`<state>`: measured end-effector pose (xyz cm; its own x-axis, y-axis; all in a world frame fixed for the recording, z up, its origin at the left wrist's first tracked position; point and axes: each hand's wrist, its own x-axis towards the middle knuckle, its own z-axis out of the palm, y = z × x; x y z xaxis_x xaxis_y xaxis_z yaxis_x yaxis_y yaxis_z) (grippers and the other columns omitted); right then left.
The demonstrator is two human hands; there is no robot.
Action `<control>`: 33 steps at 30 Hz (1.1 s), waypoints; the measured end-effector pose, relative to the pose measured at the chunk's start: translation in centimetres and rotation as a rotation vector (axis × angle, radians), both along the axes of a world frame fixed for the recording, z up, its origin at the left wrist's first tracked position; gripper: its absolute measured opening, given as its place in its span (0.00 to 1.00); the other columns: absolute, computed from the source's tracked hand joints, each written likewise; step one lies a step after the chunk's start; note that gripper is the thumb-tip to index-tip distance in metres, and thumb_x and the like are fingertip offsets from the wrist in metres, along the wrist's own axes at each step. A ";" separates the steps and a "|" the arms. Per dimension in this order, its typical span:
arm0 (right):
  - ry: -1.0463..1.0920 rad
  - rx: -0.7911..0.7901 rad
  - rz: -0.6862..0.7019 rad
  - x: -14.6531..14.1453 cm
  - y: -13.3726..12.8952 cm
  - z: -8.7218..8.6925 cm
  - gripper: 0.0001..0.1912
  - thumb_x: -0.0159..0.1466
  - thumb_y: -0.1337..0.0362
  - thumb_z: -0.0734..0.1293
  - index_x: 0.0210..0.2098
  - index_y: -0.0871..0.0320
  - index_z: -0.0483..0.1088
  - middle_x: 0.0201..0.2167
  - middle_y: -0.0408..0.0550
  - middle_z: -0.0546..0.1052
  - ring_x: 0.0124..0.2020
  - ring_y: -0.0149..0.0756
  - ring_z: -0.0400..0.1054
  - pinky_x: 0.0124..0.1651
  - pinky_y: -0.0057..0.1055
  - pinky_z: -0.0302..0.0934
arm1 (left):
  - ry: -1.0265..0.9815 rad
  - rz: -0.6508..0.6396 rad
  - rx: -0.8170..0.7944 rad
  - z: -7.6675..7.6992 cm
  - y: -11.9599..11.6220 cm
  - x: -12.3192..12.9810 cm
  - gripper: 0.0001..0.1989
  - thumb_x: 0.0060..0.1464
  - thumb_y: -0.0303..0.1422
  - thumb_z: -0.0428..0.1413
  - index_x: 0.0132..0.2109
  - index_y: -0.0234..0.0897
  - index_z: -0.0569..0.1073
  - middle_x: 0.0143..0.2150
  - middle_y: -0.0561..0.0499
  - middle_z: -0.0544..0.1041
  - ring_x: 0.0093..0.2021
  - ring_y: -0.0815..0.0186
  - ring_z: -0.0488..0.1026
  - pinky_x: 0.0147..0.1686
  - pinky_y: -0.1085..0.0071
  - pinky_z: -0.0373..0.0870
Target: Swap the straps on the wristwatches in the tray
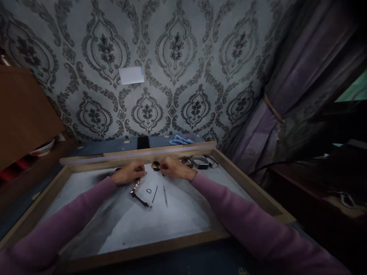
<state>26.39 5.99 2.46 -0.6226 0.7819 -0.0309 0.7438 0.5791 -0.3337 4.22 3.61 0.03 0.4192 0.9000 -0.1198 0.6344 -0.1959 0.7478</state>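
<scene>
Looking at the gold piece (155,165) on the tray (183,240) floor, I see the right hand (175,169) just beside it with fingers bent narrow, but cannot tell whether they grip it; the left hand (127,173) is curled by the strap (140,200), its hold hidden. A dragging cuff or knuckle could scatter the loose loop (148,191), dark strip (155,194) and slim tool (165,196). Both forearms slant inward from the near side, backs of the hands up.
</scene>
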 end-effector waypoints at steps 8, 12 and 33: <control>-0.059 0.139 -0.066 0.2 0.3 -0.6 0.10 0.59 0.72 0.63 0.33 0.60 0.77 0.33 0.52 0.80 0.36 0.39 0.73 0.31 0.26 0.54 | -0.056 0.020 -0.096 0.8 -3.1 -1.3 0.16 0.48 0.45 0.55 0.30 0.36 0.65 0.22 0.56 0.68 0.23 0.69 0.65 0.25 0.73 0.60; -0.076 0.143 -0.054 0.2 0.3 -0.4 0.09 0.59 0.72 0.64 0.32 0.60 0.77 0.32 0.51 0.80 0.34 0.38 0.72 0.31 0.26 0.53 | -0.063 0.020 -0.167 1.6 -4.5 -1.5 0.17 0.50 0.46 0.55 0.31 0.36 0.66 0.23 0.55 0.70 0.25 0.68 0.67 0.27 0.72 0.63; -0.190 -0.030 0.087 0.3 -5.1 -0.3 0.09 0.59 0.60 0.71 0.27 0.60 0.74 0.26 0.47 0.75 0.29 0.33 0.65 0.29 0.27 0.47 | -0.088 -0.040 -0.459 2.5 -6.8 -2.7 0.17 0.49 0.45 0.57 0.40 0.36 0.72 0.24 0.53 0.73 0.21 0.70 0.62 0.22 0.74 0.57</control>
<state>26.69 0.94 2.16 -0.6682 0.7226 -0.1771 0.7429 0.6355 -0.2102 1.49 -3.21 2.51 0.4787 0.7454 -0.4640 0.5631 0.1448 0.8136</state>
